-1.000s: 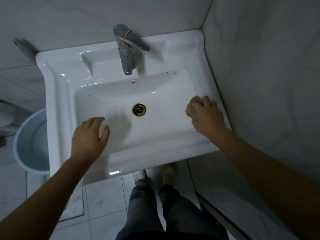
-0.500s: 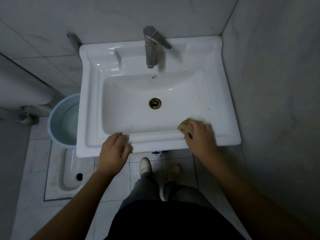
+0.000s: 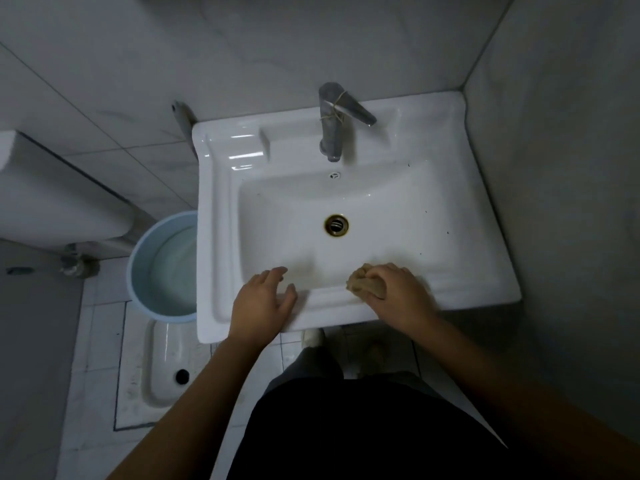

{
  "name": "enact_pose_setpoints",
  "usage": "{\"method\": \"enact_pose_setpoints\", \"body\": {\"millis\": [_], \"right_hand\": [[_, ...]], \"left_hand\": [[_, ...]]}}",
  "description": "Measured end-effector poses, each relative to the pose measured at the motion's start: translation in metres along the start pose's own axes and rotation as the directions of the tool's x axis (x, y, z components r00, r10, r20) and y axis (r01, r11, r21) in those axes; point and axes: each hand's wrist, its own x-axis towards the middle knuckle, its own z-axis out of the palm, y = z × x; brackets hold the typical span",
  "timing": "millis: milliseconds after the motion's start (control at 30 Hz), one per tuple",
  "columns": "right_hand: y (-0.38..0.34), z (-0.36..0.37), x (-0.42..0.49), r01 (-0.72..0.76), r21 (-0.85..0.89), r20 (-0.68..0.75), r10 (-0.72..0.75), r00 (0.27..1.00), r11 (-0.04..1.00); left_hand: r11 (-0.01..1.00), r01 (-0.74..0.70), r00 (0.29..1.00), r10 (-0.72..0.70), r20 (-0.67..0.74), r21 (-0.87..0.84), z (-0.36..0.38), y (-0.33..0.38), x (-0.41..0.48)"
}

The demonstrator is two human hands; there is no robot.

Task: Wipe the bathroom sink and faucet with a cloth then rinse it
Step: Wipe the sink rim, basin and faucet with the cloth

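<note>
**Head view.**

- **Surface:** The white ceramic sink sits in the room's corner. Its back edge is against the grey tiled back wall and its right edge against the side wall. The basin is glossy, with small dark specks along its right slope and near the back right corner.
- **Fittings:** A brass-ringed drain sits at the basin centre, and an overflow hole is on the back slope. The faucet stands mid-way along the back ledge. Its lever points right and a thin band is wound round it.
- **Right hand:** My right hand has its fingers curled over the tan cloth. The cloth is bunched and pressed onto the basin's inner front edge, right of centre. It pokes out on the hand's left side.
- **Left hand:** My left hand holds nothing, with fingers relaxed and slightly apart. It lies palm-down at the front rim, left of centre. I cannot tell whether the palm bears on the rim.
- **Surroundings:** A pale blue bucket stands on the tiled floor, just beside the sink's left edge and partly under it. A squat pan is set into the floor in front of the bucket. A white tank is at the far left, with a metal fitting below it.
- **Obstructions:** A light shoe shows under the sink's front edge. My dark clothing hides the floor below it.
</note>
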Motion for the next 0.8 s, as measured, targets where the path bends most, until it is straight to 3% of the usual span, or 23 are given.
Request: {"method": "enact_pose_setpoints", "body": {"millis": [67,167,333,467,667,800], "right_hand": [[-0.01,-0.001,0.011,-0.105,0.149,0.014,0.104,0.994,0.983],[-0.027,-0.012,0.031,-0.234,0.472,0.005,0.262,0.965,0.85],[-0.051,-0.052,0.064,-0.215,0.72,-0.067,0.375,0.924,0.659],[-0.06,-0.089,0.084,-0.157,0.775,-0.12,0.387,0.914,0.613],[-0.063,-0.112,0.099,-0.125,0.827,-0.117,0.385,0.916,0.548],[-0.061,-0.115,0.103,-0.15,0.832,-0.093,0.401,0.911,0.535]], "left_hand": [[0.998,-0.053,0.998,0.052,-0.038,-0.02,-0.014,0.001,0.025],[0.989,-0.148,0.984,0.144,-0.102,-0.027,-0.039,0.009,0.071],[0.96,-0.279,0.946,0.27,-0.177,-0.03,-0.078,0.05,0.145],[0.904,-0.425,0.885,0.427,-0.187,0.056,-0.097,0.093,0.196],[0.824,-0.459,0.879,0.476,0.035,0.333,-0.092,0.124,0.245],[0.81,-0.447,0.862,0.503,-0.057,0.38,-0.086,0.127,0.255]]}}
